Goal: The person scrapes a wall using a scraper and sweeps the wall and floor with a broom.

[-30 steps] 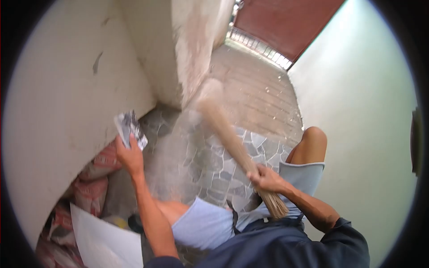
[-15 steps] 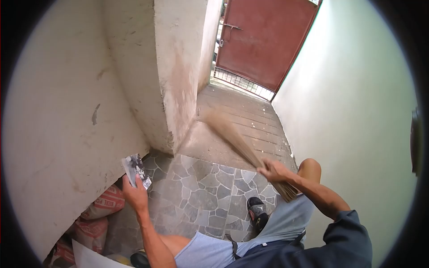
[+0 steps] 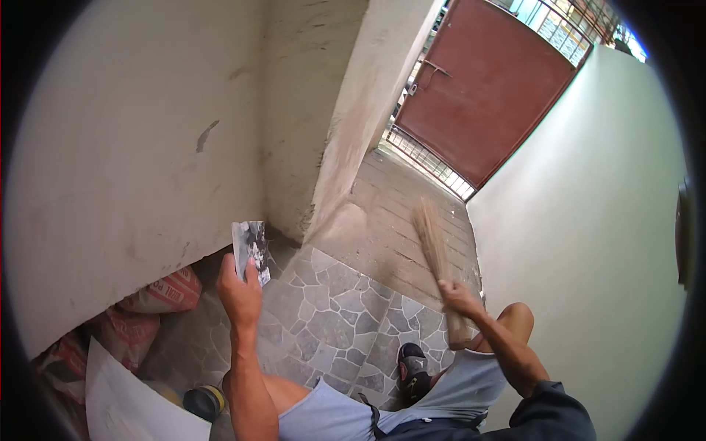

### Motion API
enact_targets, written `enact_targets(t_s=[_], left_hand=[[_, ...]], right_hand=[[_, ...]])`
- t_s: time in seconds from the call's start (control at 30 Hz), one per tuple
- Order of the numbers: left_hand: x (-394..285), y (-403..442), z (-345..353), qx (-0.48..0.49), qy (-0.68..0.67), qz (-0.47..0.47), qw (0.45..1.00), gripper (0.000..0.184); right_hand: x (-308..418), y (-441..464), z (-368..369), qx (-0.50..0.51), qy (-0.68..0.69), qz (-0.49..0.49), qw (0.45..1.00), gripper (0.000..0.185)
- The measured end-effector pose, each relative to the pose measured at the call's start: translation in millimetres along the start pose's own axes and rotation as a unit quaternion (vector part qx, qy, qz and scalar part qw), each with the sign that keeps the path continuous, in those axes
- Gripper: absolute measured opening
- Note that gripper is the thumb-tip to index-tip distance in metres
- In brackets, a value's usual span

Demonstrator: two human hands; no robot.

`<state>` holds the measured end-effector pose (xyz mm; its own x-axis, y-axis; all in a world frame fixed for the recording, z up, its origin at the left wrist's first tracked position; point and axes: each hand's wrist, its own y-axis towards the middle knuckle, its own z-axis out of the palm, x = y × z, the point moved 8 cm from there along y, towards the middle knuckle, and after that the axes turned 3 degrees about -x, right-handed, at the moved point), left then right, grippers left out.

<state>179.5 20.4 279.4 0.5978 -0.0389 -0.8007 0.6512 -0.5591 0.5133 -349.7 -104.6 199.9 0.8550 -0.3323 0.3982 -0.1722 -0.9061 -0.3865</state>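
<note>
My right hand is wrapped around a stick broom, a bundle of thin tan sticks. Its bristle end points away from me above the ridged concrete ramp, while the butt end is near my right knee. In my left hand is a flat rectangular piece with a black, grey and white patterned face, pinched at its lower edge and held upright. What it is made of I cannot tell. Below it lies the stone-pattern tiled floor.
A red metal gate stands at the ramp's far end. Red-printed sacks sit under the slanted wall on the left, with a white sheet and a dark, yellow-rimmed round object nearer me. A pale wall bounds the right.
The broom has swung from pointing far left to pointing nearly straight ahead. My left hand still holds the flat piece, now turned more upright. The camera view has turned left and tilted.
</note>
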Motion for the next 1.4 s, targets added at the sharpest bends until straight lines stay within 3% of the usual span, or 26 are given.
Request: enact_targets(t_s=[0.07, 0.17, 0.3, 0.43, 0.57, 0.67, 0.77, 0.87, 0.97, 1.1, 1.17, 1.2, 1.27, 1.33, 1.4], left_hand=[[0.8, 0.7, -6.2, -0.014, -0.01, 0.001, 1.0, 0.018], [4.8, 0.8, -6.2, -0.013, -0.013, 0.004, 1.0, 0.018], [1.7, 0.9, -6.8, -0.011, -0.014, 0.016, 1.0, 0.017], [-5.8, 0.4, -11.9, -0.021, -0.021, 0.024, 0.999, 0.018], [-5.7, -1.2, -14.5, -0.006, -0.022, -0.005, 1.0, 0.018], [-3.2, -2.5, -15.6, -0.007, -0.007, -0.012, 1.0, 0.017], [-5.7, -4.2, -17.8, -0.016, -0.018, -0.021, 0.999, 0.016], [-12.5, -5.2, -16.8, -0.025, -0.022, -0.018, 0.999, 0.016], [-34.8, -5.8, -18.1, -0.015, -0.038, -0.026, 0.999, 0.015], [-52.4, -16.3, -41.0, -0.006, -0.016, -0.05, 0.999, 0.012], [-64.0, -22.5, -68.0, -0.036, 0.028, -0.047, 0.998, 0.013], [-53.7, -30.0, -83.6, -0.026, 0.076, -0.101, 0.992, 0.013], [-59.0, -41.4, -95.0, -0.028, 0.121, -0.093, 0.988, 0.016], [-63.1, -57.8, -93.2, -0.078, 0.126, -0.083, 0.986, 0.016], [-49.8, -88.8, -82.4, -0.058, 0.209, -0.088, 0.972, 0.019]], right_hand=[[27.2, -35.1, -42.0, 0.01, 0.064, -0.076, 0.995, 0.042], [20.5, -61.4, -54.0, 0.052, 0.058, -0.104, 0.991, 0.049], [19.9, -110.3, -29.3, 0.107, 0.033, -0.019, 0.994, 0.064], [37.9, -132.4, 6.5, 0.136, -0.09, -0.213, 0.963, 0.071], [46.0, -139.8, 19.7, 0.18, -0.205, -0.213, 0.938, 0.074], [65.0, -131.2, 11.1, 0.122, -0.269, -0.365, 0.883, 0.065], [96.7, -116.8, -15.1, 0.05, -0.332, -0.444, 0.831, 0.046], [122.7, -100.1, -42.3, 0.023, -0.285, -0.505, 0.814, 0.049], [144.9, -80.1, -45.0, 0.019, -0.281, -0.534, 0.797, 0.055], [158.2, -44.0, -55.8, 0.025, -0.358, -0.479, 0.801, 0.063], [166.7, -21.4, -78.2, -0.024, -0.295, -0.487, 0.822, 0.061], [174.4, -18.1, -93.0, -0.069, -0.242, -0.531, 0.809, 0.059], [185.8, -2.3, -108.5, -0.131, -0.088, -0.591, 0.791, 0.057], [180.3, 34.5, -100.4, -0.07, -0.003, -0.452, 0.889, 0.057], [154.0, 96.5, -58.3, -0.128, -0.101, -0.592, 0.79, 0.056]])
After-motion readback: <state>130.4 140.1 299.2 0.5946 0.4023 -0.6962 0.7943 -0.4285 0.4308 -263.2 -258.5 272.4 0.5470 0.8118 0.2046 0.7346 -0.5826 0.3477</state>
